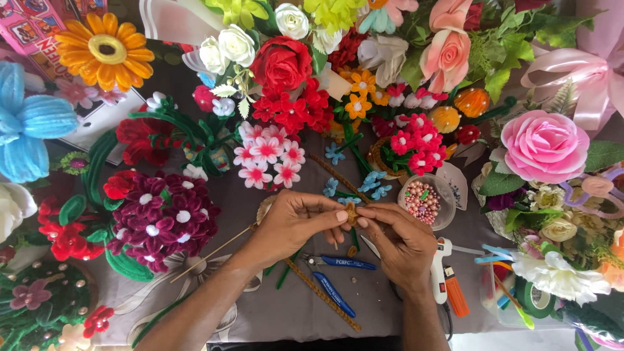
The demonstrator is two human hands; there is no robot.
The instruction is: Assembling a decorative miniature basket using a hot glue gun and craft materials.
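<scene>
Flower-crowded table (273, 305) – both hands pinching small brown pipe-cleaner piece (351, 212)

Grey cloth-covered table (260, 305) crowded with handmade flowers: orange sunflower (105, 51) and blue fuzzy bloom (29, 123) at far left, maroon cluster with white centres (162, 218) beside them, red rose (281, 63) top centre, big pink rose (545, 145) at right. Clear cup of pink beads (424, 201) sits near centre, just right of small blue blossoms (374, 182). Blue-handled pliers (335, 279) lie on the cloth with a white glue gun (443, 276) to their right and a green tape roll (534, 299) further right.
</scene>
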